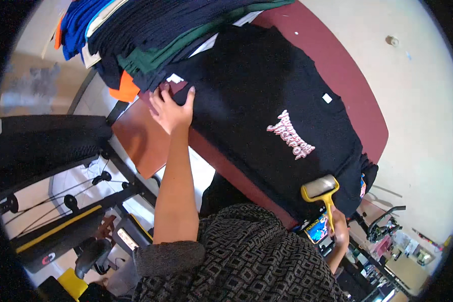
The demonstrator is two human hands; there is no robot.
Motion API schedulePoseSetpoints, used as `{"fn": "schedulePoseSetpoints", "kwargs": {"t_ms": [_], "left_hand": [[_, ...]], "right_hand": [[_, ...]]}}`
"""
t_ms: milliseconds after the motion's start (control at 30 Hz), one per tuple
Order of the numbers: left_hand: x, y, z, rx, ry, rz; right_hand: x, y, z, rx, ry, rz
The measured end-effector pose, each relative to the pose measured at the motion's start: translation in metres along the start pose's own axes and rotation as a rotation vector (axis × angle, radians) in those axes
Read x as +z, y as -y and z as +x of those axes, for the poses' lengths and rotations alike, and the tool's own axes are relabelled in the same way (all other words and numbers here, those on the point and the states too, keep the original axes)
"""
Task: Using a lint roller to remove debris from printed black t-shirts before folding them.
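A black T-shirt (241, 95) with a white and red print on its front is spread over a dark red table (357, 85). My right hand (340, 229) is closed round the handle of a yellow lint roller (319, 187). The roller's pale cylinder is over the shirt's near right part; whether it touches the cloth I cannot tell. At the shirt's left edge lies my left hand (173, 111), thumb and fingers spread, the thumb against the black cloth. A small white label (327, 98) shows on the shirt's right side.
Stacked folded garments (161, 30) in black, blue, green and other colours stand along the far left. An orange cloth (126, 89) hangs at the table's corner. Black gym equipment (50, 151) is at the left; a cluttered desk (410, 272) stands at lower right.
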State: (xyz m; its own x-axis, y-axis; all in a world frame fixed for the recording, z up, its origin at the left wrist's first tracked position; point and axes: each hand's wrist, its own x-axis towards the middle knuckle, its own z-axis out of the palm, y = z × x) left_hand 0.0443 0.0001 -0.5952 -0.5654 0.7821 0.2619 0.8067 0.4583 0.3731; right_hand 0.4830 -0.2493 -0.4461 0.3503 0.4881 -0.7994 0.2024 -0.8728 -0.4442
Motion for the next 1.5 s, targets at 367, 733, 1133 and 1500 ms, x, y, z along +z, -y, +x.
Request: {"fn": "schedulePoseSetpoints", "kwargs": {"t_ms": [367, 733, 1133, 1500], "left_hand": [[-0.006, -0.011, -0.007, -0.023, 0.058, -0.022], [-0.003, -0.001, -0.003, -0.009, 0.006, 0.044], [0.003, 0.010, -0.007, 0.142, -0.151, -0.056], [0.008, -0.007, -0.015, -0.033, 0.059, 0.103]], "right_hand": [[0.113, 0.281, 0.171, -0.527, 0.060, 0.112], [0.119, 0.028, 0.074, -0.496, -0.030, 0.316], [0.141, -0.008, 0.033, -0.509, -0.375, 0.512], [0.073, 0.110, 0.154, -0.568, -0.397, 0.669]]}}
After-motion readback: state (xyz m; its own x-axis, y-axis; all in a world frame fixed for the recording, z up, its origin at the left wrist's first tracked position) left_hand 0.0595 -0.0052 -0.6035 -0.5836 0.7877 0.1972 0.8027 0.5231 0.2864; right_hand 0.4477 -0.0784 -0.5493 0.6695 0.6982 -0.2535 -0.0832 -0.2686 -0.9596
